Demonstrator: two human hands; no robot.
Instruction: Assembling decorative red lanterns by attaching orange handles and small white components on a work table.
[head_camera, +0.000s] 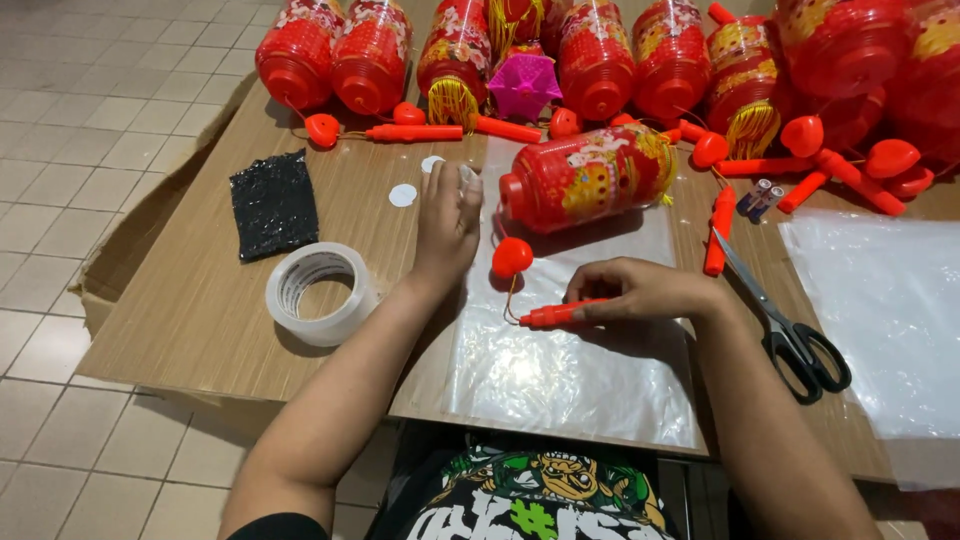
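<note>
The right hand pinches the red handle stick low over the clear plastic sheet, its string running to a red bulb. The left hand lies flat, fingers together, pressing the sheet beside the red lantern. Better to keep that palm firm so the sheet stays smooth.

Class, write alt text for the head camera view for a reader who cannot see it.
A person's right hand holds a red handle stick on a clear plastic sheet; the left hand rests flat near a red lantern. Tape roll and scissors lie nearby.
</note>
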